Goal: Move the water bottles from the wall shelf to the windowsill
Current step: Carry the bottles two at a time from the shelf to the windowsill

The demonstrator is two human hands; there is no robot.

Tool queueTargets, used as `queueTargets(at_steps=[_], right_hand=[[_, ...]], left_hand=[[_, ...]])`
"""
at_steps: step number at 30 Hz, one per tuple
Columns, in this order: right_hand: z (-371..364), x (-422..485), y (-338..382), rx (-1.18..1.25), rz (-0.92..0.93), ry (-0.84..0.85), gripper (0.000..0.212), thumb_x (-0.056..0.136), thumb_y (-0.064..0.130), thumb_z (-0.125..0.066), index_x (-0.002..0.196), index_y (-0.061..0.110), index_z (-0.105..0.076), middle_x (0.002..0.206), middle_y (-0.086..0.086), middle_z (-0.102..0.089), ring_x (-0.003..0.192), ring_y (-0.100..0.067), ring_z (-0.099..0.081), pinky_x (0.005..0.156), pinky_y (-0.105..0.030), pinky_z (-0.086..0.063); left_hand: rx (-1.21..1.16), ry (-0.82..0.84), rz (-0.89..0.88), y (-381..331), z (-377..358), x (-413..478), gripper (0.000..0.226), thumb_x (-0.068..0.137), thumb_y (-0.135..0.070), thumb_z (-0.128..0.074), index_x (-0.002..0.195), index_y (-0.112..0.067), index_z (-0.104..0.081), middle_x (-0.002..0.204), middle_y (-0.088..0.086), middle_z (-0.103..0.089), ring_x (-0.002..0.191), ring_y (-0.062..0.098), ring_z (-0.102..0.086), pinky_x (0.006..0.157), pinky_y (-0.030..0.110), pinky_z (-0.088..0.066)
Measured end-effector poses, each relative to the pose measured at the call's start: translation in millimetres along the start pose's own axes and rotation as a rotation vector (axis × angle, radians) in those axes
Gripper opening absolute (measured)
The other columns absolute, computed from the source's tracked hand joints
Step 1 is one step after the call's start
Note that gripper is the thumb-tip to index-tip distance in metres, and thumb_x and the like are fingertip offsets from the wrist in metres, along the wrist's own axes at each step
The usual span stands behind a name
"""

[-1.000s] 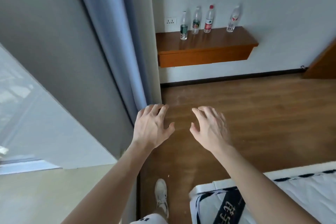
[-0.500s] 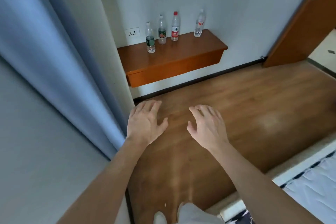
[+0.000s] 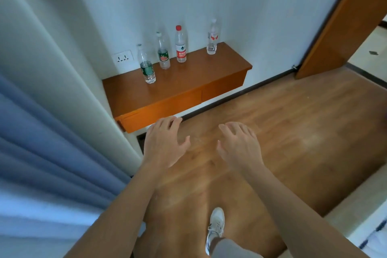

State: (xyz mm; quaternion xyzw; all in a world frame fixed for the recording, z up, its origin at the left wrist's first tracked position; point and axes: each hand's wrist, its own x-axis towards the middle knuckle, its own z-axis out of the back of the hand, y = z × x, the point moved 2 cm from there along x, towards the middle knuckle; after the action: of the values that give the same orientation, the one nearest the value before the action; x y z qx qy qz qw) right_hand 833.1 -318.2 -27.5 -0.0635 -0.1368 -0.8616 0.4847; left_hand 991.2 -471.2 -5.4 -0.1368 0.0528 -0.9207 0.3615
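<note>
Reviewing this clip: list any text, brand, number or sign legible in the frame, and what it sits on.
No text reads clearly.
Red-capped bottle: red label, white characters, too blurred.
Green-labelled bottle: label print unreadable.
Bottle with green and red label: unreadable.
Rightmost bottle: red mark only, no legible words.
Wall socket: no lettering visible.

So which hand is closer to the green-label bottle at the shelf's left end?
Left. The left hand hovers just below and in front of the green-label bottle; the right hand is further right, over the floor.
</note>
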Motion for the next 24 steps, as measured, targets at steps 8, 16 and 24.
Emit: queueTargets(at_steps=[8, 16, 24], right_hand=[[-1.0, 137.0, -56.8, 0.017, 0.028, 0.005, 0.046, 0.089, 0.045, -0.066, 0.131, 0.028, -0.059, 0.134, 0.001, -0.063, 0.128, -0.020, -0.056, 0.109, -0.040, -0.043], [-30.4, 236.5, -73.5, 0.010, 0.067, 0.037, 0.047, 0.091, 0.047, -0.062, 0.134, 0.028, -0.058, 0.136, 0.003, -0.062, 0.130, -0.019, -0.054, 0.109, -0.038, -0.041], [-76.3, 351.8, -78.8, 0.045, 0.120, 0.079, 0.049, 0.093, 0.049, -0.057, 0.137, 0.027, -0.054, 0.139, 0.001, -0.059, 0.133, -0.021, -0.051, 0.112, -0.042, -0.041]], left_hand=[[0.054, -0.016, 0.041, -21.8, -17.0, 132.5, 0.057, 0.089, -0.058, -0.053, 0.136, -0.027, -0.051, 0.140, -0.005, -0.054, 0.131, 0.017, -0.048, 0.109, 0.040, -0.039], [0.078, -0.031, 0.075, -15.1, -36.6, 220.4, 0.057, 0.088, -0.055, -0.055, 0.135, -0.023, -0.054, 0.138, -0.001, -0.057, 0.130, 0.019, -0.050, 0.108, 0.042, -0.040], [0.099, 0.004, 0.135, 21.0, -78.5, 321.6, 0.061, 0.090, -0.060, -0.048, 0.141, -0.028, -0.045, 0.145, -0.005, -0.050, 0.136, 0.018, -0.043, 0.112, 0.040, -0.035]])
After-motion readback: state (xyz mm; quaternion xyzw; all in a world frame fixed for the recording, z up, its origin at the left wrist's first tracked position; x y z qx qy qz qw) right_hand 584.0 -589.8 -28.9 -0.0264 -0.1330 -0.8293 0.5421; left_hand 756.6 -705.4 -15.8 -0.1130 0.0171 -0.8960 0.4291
